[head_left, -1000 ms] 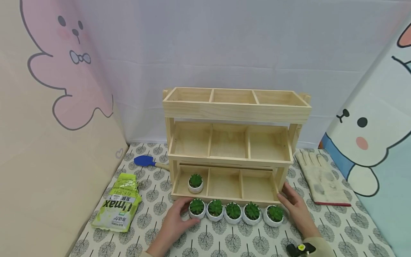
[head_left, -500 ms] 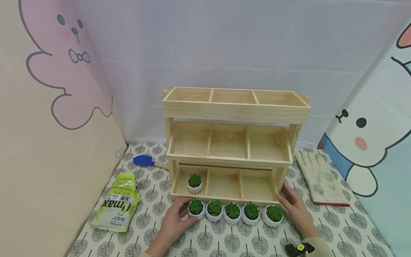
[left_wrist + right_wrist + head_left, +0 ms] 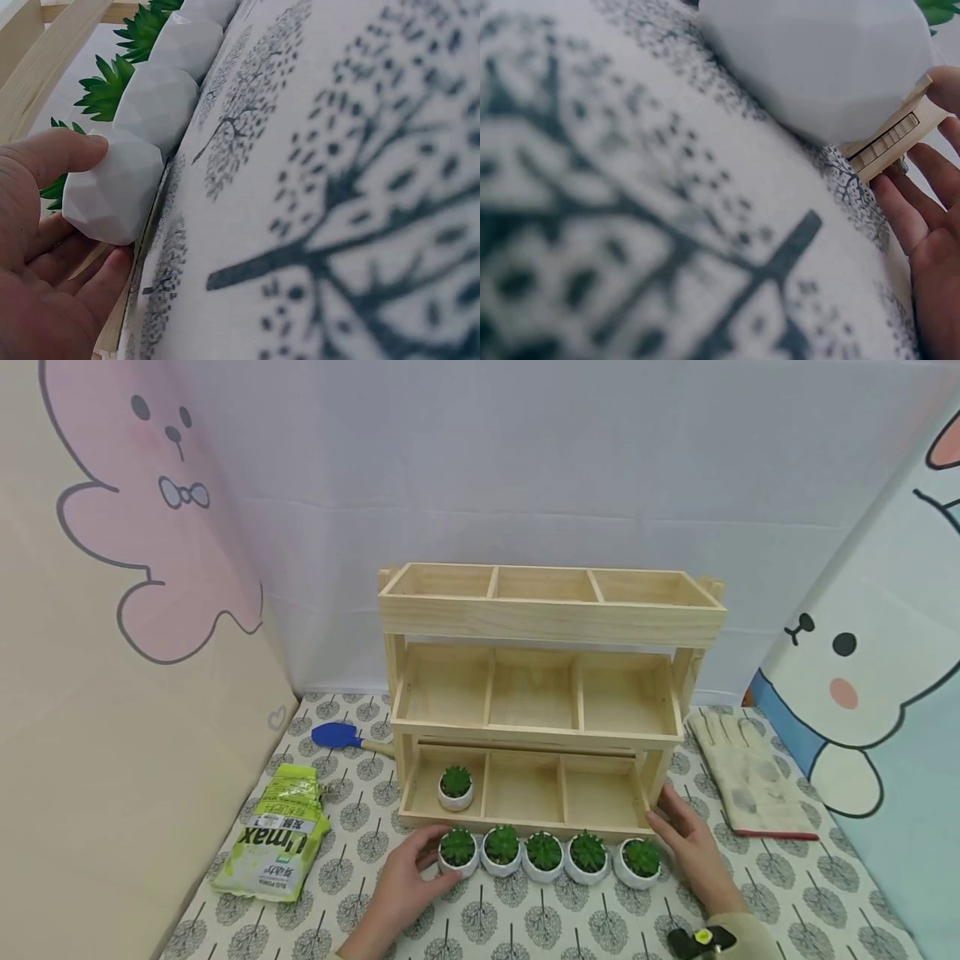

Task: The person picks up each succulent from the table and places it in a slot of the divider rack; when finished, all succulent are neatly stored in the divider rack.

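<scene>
Gently is best, I think: the left hand pinches the end white pot on the cloth in front of the wooden shelf, so don't bump the next pot, while the right hand, fingers loose, touches the shelf's end.

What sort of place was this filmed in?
Probably a small staged tabletop set, dressed for potting plants: cartoon-printed side panels, a tree-patterned cloth and a three-tier wooden rack with small potted plants.
</scene>
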`<move>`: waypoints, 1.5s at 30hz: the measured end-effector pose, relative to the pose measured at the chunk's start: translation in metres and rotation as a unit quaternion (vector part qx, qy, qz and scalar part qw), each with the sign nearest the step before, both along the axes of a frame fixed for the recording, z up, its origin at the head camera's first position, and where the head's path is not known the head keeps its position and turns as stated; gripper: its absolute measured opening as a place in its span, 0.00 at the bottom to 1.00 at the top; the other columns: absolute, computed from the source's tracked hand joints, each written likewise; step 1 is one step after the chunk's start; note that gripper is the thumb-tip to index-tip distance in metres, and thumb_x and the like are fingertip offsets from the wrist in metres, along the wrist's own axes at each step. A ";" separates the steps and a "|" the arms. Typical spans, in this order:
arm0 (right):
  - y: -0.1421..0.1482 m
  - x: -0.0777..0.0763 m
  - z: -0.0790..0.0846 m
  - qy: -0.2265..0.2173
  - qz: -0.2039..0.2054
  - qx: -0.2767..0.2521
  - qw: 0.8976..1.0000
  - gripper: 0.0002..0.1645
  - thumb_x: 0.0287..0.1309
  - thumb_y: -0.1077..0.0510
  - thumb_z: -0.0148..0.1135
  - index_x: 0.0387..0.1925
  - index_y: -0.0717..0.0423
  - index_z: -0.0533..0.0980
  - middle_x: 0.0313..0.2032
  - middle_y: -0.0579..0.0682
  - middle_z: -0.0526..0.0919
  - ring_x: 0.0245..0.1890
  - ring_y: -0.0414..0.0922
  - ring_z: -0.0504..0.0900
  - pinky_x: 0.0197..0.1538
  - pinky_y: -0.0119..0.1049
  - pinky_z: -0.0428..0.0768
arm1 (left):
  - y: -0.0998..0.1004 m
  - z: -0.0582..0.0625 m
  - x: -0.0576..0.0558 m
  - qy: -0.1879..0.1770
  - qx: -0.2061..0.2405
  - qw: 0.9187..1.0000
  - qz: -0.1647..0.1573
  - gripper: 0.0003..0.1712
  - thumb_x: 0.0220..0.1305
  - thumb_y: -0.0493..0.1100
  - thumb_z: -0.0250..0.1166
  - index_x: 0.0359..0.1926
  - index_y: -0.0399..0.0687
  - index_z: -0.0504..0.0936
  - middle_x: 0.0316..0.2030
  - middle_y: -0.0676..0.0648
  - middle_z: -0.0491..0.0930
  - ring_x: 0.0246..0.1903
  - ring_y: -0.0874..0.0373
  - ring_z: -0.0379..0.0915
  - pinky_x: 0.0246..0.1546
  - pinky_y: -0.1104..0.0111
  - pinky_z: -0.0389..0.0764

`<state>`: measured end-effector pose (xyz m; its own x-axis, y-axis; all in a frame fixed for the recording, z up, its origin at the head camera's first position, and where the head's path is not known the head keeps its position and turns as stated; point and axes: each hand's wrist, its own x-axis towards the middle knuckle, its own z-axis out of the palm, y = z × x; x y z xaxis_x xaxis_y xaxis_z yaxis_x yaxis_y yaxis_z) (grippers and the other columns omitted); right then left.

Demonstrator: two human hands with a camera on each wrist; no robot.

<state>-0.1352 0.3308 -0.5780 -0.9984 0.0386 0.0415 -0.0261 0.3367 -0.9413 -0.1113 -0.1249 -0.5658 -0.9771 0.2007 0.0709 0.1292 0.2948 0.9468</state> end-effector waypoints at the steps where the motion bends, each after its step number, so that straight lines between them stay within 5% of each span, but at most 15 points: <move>1: 0.000 0.000 0.000 0.000 0.000 0.001 1.000 0.44 0.77 0.51 0.59 0.84 0.51 0.50 0.78 0.63 0.57 0.73 0.50 0.64 0.59 0.16 0.68 | 0.000 0.001 0.000 0.002 0.002 1.000 -0.001 0.36 0.54 0.38 0.82 0.64 0.46 0.79 0.60 0.44 0.78 0.60 0.44 0.77 0.59 0.68 0.80; 7: 0.000 0.000 0.002 0.002 -0.001 0.005 1.000 0.44 0.78 0.52 0.59 0.84 0.52 0.49 0.78 0.65 0.57 0.73 0.54 0.64 0.59 0.16 0.68 | -0.003 0.014 -0.002 0.011 0.029 1.000 -0.003 0.37 0.51 0.32 0.81 0.63 0.46 0.79 0.59 0.43 0.79 0.59 0.45 0.78 0.59 0.66 0.79; 16: 0.000 0.000 -0.002 0.014 0.004 -0.011 1.000 0.44 0.77 0.53 0.60 0.83 0.54 0.50 0.78 0.65 0.58 0.63 0.24 0.65 0.59 0.16 0.68 | -0.002 0.031 -0.012 0.030 0.030 0.999 -0.004 0.38 0.50 0.27 0.79 0.64 0.39 0.79 0.58 0.44 0.80 0.59 0.45 0.77 0.60 0.65 0.79; 31: 0.000 0.000 -0.003 0.019 0.009 -0.022 1.000 0.43 0.77 0.55 0.59 0.83 0.53 0.51 0.78 0.66 0.57 0.62 0.23 0.65 0.59 0.16 0.69 | 0.020 0.055 -0.040 0.021 0.030 0.999 -0.006 0.39 0.55 0.34 0.80 0.67 0.38 0.75 0.59 0.35 0.78 0.57 0.37 0.79 0.55 0.63 0.83; 45: 0.000 0.000 -0.003 0.026 0.012 -0.022 0.999 0.43 0.78 0.56 0.59 0.83 0.53 0.51 0.78 0.67 0.56 0.63 0.23 0.65 0.59 0.16 0.69 | 0.056 0.067 -0.058 0.078 -0.010 0.996 -0.043 0.39 0.53 0.35 0.79 0.66 0.35 0.76 0.57 0.40 0.79 0.56 0.43 0.79 0.58 0.58 0.82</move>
<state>-0.1351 0.3304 -0.5808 -0.9955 0.0175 0.0931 -0.0839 0.2938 -0.9522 -0.1696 -0.0685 -0.4992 -0.9338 0.2852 0.2161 0.2999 0.2942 0.9075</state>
